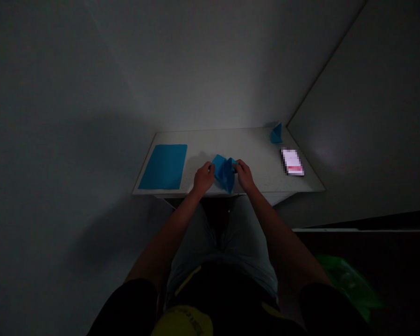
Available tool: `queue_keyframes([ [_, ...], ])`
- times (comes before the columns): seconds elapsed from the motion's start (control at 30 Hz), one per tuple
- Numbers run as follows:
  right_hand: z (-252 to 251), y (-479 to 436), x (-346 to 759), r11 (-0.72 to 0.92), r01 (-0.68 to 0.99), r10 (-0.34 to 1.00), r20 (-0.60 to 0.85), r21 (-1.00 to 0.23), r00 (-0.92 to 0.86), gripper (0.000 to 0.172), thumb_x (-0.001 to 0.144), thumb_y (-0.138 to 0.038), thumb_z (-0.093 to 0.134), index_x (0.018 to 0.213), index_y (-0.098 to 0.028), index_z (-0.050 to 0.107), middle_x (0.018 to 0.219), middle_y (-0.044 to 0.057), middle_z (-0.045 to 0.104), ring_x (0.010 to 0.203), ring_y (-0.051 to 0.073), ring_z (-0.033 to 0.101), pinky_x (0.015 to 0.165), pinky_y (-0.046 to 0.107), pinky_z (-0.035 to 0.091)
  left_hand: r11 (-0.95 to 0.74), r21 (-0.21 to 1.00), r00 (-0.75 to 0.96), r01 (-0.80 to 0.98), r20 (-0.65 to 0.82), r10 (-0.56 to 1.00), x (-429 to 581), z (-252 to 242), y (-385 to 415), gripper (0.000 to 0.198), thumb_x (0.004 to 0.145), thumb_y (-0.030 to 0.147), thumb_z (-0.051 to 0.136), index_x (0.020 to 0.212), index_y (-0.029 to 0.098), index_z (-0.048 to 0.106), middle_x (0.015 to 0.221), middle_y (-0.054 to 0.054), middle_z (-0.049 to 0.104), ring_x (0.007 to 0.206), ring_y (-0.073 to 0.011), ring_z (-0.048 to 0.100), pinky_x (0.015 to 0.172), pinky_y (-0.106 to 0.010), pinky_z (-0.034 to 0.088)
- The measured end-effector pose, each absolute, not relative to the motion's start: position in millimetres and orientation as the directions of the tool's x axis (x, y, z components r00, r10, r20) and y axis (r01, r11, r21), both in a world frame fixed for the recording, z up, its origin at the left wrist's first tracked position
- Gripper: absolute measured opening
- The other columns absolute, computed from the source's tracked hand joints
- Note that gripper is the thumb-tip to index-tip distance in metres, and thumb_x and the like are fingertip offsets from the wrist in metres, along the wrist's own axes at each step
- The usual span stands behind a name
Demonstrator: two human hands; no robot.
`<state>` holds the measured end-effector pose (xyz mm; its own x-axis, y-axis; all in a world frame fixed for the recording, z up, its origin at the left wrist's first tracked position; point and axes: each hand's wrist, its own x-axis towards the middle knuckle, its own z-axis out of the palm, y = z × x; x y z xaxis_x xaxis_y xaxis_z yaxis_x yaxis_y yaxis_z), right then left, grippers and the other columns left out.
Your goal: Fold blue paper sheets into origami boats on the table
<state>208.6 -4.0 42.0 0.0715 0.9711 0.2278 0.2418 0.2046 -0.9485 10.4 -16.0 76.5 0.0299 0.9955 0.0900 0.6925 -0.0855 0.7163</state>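
Pinching the creased blue paper [227,175] at the middle of the frame, the left hand [204,177] has its grip closed on the left edge, the right hand [244,175] on the right side. Folds are already in it, but its uneven planes suggest a shape only partway formed. Left of centre, flat blue sheeting [165,166] lies unfolded on the desk [231,139]; right of centre are a small folded piece [276,134] and a lit phone [292,162]. None of these blocks the hands.
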Motion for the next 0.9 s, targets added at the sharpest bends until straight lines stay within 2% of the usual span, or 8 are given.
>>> queue_keyframes([
  [0.17,57.4,-9.0,216.9,0.133,0.06,0.987,0.138,-0.989,0.079,0.04,0.093,-0.063,0.049,0.077,-0.028,0.04,0.074,0.0,0.046,0.075,0.02,0.051,0.071,0.032,0.051,0.003,0.754,-0.097,0.657,0.081,0.992,-4.6,70.1,-9.0,0.025,0.11,0.038,0.046,0.094,0.026,0.06,0.084,-0.001,0.068,0.085,-0.0214,0.066,0.078,-0.029,0.044],
  [0.37,65.0,-16.9,230.7,0.075,-0.022,0.985,0.071,-0.997,0.159,0.045,0.089,-0.066,0.055,0.077,-0.027,0.036,0.072,-0.002,0.04,0.068,0.017,0.045,0.062,0.029,0.048,0.024,0.753,-0.155,0.658,0.104,0.983,-21.8,68.0,2.1,0.022,0.11,0.036,0.045,0.096,0.026,0.059,0.088,-0.003,0.071,0.088,-0.0217,0.067,0.081,-0.03,0.046],
  [0.5,59.3,-20.4,243.4,0.079,-0.021,0.977,0.073,-0.997,0.201,0.047,0.087,-0.067,0.056,0.077,-0.028,0.034,0.07,-0.004,0.036,0.064,0.016,0.039,0.057,0.027,0.044,-0.018,0.746,-0.08,0.666,0.095,0.992,-36.7,64.9,16.1,0.023,0.109,0.035,0.049,0.092,0.024,0.061,0.089,-0.004,0.073,0.086,-0.0212,0.068,0.08,-0.03,0.047],
  [0.63,49.4,-19.2,258.2,0.084,-0.019,0.965,0.077,-0.996,0.252,0.048,0.089,-0.069,0.056,0.078,-0.028,0.035,0.07,-0.005,0.035,0.062,0.015,0.039,0.056,0.027,0.043,-0.012,0.694,-0.034,0.72,0.052,0.998,-50.1,64.3,37.2,0.022,0.105,0.034,0.056,0.088,0.023,0.063,0.092,-0.006,0.075,0.086,-0.0214,0.069,0.081,-0.029,0.048],
  [0.77,40.5,-17.8,272.6,0.06,0.081,0.957,0.08,-0.995,0.28,0.049,0.091,-0.073,0.051,0.078,-0.028,0.037,0.069,-0.005,0.038,0.062,0.016,0.042,0.056,0.027,0.041,-0.037,0.614,0.013,0.788,0.043,0.999,-57.6,64.8,60.3,0.022,0.104,0.035,0.058,0.087,0.023,0.066,0.092,-0.008,0.075,0.09,-0.0242,0.07,0.084,-0.031,0.049],
  [0.9,29.4,-19.6,284.7,0.017,0.173,0.942,0.074,-0.985,0.327,0.046,0.092,-0.068,0.055,0.076,-0.028,0.042,0.067,-0.005,0.042,0.063,0.017,0.044,0.057,0.03,0.04,-0.107,0.539,0.078,0.836,0.077,0.994,-57.4,72.8,84.2,0.021,0.105,0.038,0.058,0.094,0.024,0.068,0.093,-0.009,0.074,0.094,-0.0267,0.069,0.087,-0.033,0.049],
])
